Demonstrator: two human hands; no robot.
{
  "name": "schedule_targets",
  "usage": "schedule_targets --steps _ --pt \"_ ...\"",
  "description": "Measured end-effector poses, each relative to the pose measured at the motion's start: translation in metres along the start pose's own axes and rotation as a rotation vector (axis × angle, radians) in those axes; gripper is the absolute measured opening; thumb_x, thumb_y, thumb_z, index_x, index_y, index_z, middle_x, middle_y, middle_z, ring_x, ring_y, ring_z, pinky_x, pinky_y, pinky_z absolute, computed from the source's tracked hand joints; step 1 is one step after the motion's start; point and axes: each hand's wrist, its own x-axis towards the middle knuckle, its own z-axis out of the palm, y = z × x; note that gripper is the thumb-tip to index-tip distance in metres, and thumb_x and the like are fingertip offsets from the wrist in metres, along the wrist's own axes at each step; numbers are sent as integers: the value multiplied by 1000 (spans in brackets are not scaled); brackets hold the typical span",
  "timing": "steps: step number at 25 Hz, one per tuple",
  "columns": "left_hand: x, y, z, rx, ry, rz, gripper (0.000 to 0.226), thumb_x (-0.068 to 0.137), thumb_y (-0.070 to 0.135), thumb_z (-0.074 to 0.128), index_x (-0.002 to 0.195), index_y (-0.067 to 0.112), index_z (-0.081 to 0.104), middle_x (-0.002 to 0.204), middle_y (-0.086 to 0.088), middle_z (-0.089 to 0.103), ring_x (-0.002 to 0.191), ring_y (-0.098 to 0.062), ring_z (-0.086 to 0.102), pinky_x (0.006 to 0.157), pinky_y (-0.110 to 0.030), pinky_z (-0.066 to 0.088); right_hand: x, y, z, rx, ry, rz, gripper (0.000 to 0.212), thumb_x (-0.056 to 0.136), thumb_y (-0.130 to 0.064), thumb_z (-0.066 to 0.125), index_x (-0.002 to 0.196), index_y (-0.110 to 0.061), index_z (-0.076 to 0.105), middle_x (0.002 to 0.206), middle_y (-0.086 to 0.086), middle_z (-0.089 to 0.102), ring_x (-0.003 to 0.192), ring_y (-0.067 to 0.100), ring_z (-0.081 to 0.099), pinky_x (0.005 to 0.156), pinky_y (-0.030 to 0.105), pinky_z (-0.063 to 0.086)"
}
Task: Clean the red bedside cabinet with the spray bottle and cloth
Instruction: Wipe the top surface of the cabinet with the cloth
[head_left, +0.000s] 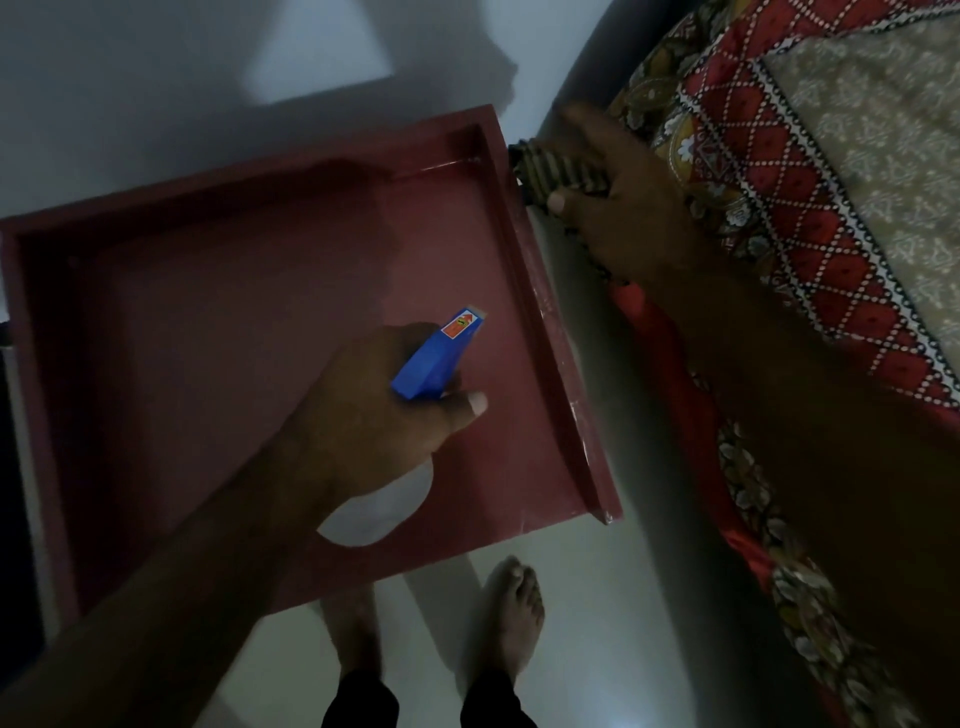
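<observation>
Dim room with a pale floor (571, 597), a bed under a red patterned bedspread (831, 182) at right, and the red bedside cabinet (208, 312), its rimmed top beneath the left hand (363, 415) curled round the blue-headed spray bottle (436, 358), the right hand (618, 208) clutching the striped cloth (550, 169) beside its far right corner.

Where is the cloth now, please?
Upper right of the head view: the right hand grips the cloth off the cabinet's right edge, beside the bed.
</observation>
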Motion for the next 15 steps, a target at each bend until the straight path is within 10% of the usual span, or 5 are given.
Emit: schedule_targets --steps 11,15 --pt "-23 -2 11 -45 5 -67 31 85 34 79 81 9 61 74 -14 66 69 -32 65 66 -44 57 -2 -1 0 -334 -227 -266 66 87 1 62 151 -12 47 129 7 68 117 23 64 100 39 52" --pt "-34 -2 12 -58 9 -57 34 85 34 78 81 5 60 75 -18 67 68 -33 64 62 -37 54 19 -14 4 -309 -213 -227 72 86 5 63 152 -18 47 126 -2 69 112 6 62 94 20 54"
